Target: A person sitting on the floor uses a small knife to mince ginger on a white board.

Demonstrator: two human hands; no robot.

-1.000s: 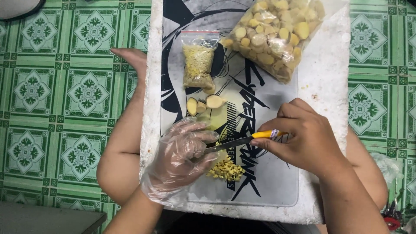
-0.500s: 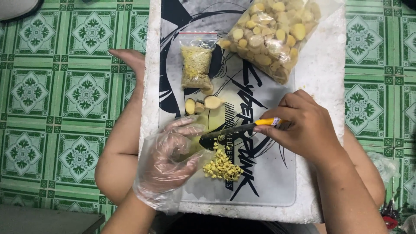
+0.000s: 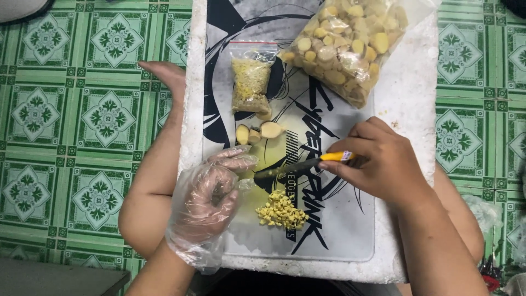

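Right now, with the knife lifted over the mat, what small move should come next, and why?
Probably the left hand should reach up for one of the slices. That gloved hand looks empty beside the knife, which the right hand holds blade-out above the mat. The diced pile lies below the blade, and no uncut piece shows under it.

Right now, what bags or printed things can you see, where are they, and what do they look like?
Big clear bag: top right of the board, bulging with pale yellow round slices.
Small clear zip bag: top middle, left of the big bag, red strip at its mouth, holding fine yellowish bits.
Printed mat: lies flat on the white foam board, grey and white with black lettering and line art, under the chopped yellow pile.
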